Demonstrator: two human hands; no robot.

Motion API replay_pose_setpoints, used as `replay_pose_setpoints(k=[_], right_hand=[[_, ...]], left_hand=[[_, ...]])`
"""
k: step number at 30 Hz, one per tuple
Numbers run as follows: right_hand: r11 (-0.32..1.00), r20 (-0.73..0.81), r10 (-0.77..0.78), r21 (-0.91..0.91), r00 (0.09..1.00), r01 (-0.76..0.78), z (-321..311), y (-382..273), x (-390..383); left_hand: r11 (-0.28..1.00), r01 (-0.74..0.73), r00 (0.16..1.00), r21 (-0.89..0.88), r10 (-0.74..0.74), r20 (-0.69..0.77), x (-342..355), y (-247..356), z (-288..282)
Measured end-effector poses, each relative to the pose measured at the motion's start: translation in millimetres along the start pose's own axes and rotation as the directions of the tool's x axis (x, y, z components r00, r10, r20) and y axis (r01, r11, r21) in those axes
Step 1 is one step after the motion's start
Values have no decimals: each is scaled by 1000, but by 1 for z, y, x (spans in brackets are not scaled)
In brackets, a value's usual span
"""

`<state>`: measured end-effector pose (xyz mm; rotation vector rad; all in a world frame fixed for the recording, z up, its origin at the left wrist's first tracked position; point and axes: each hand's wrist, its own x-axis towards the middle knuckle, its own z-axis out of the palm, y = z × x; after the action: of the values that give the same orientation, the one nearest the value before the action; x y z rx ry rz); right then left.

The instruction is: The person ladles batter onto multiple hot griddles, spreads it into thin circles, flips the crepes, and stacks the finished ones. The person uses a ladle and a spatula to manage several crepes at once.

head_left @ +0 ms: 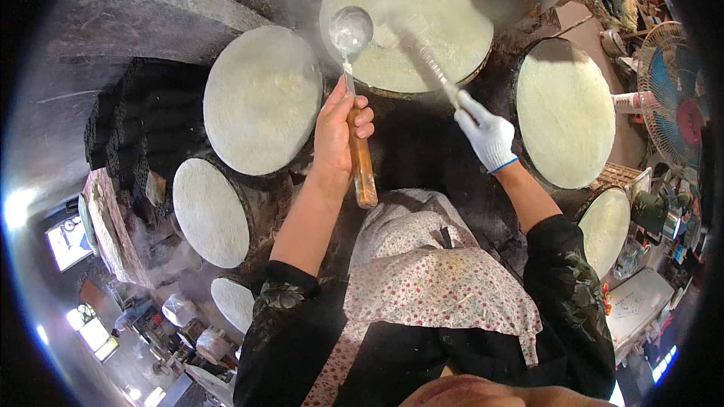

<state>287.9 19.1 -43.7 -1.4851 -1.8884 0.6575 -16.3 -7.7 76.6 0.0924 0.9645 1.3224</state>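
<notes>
My bare left hand [337,130] is closed round the wooden handle of a metal ladle [351,29]. The ladle's bowl points up and away over the near left part of the far round griddle, with pale residue on it. Pale, wet-looking batter [441,30] covers that griddle. My right hand [486,136], in a white glove with a blue cuff edge, grips a long-handled tool [431,64]. That tool reaches over the same batter; its far end is smeared by motion and steam, so its kind and any contact cannot be made out.
More pale-covered rounds stand on the left [262,100], lower left [211,212] and right [566,113]. A fan [682,94] stands at the far right, above a white-topped table [639,305]. Steam drifts around the far griddle. A flowered apron [445,286] covers my lap.
</notes>
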Motion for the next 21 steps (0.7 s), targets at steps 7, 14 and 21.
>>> replay_pose_setpoints(k=[7, 14, 21], right_hand=[[984, 265, 177, -60, 948, -167, 26, -21, 7], [609, 547, 361, 475, 755, -636, -44, -108, 15], [645, 363, 469, 482, 805, -593, -49, -124, 42]], left_hand=[[980, 125, 973, -158, -152, -174, 2, -24, 17], [459, 450, 891, -766, -285, 352, -67, 31, 24], [743, 278, 957, -609, -155, 247, -69, 42, 10]])
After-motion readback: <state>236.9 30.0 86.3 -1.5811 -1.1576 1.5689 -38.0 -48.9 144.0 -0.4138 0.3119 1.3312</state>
